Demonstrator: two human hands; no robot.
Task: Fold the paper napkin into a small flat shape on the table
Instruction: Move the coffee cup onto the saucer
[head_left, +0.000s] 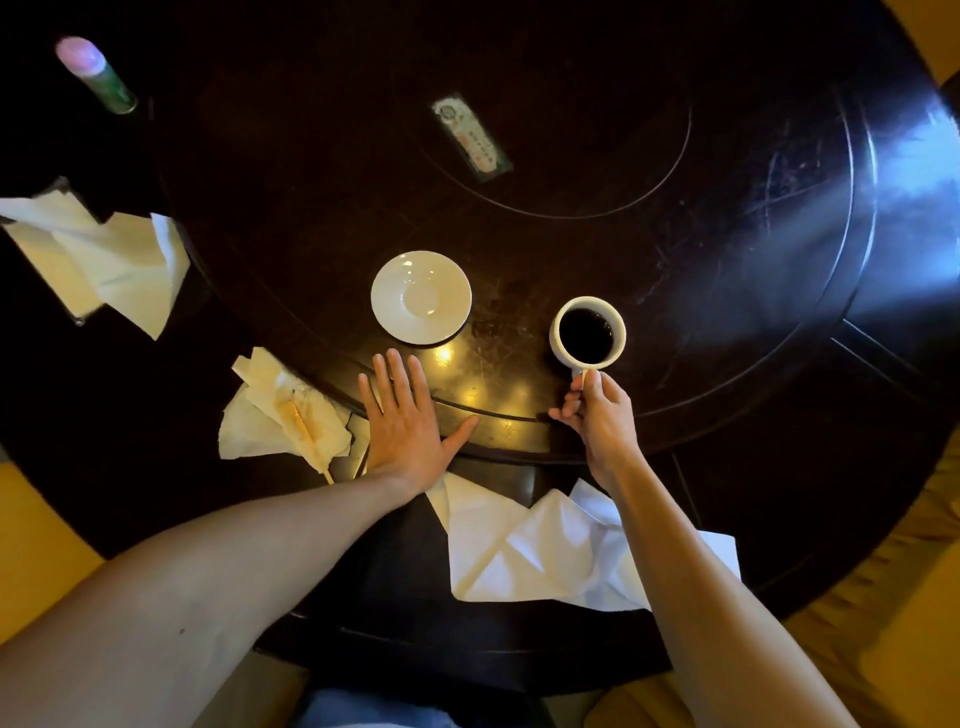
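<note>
A white paper napkin (540, 545) lies crumpled and partly unfolded at the near edge of the dark round table (597, 218), between my two forearms. My left hand (405, 421) rests flat on the table with fingers spread, just beyond the napkin's far left corner. My right hand (597, 415) grips the handle of a white cup (587, 332) full of black coffee, to the right of an empty white saucer (421, 297). My right forearm crosses over the napkin's right part.
A stained, crumpled napkin with a wooden stick (283, 415) lies left of my left hand. More white napkins (98, 254) sit in a holder at far left. A green bottle (98, 78) stands at the back left, a small card (471, 137) near the table's centre.
</note>
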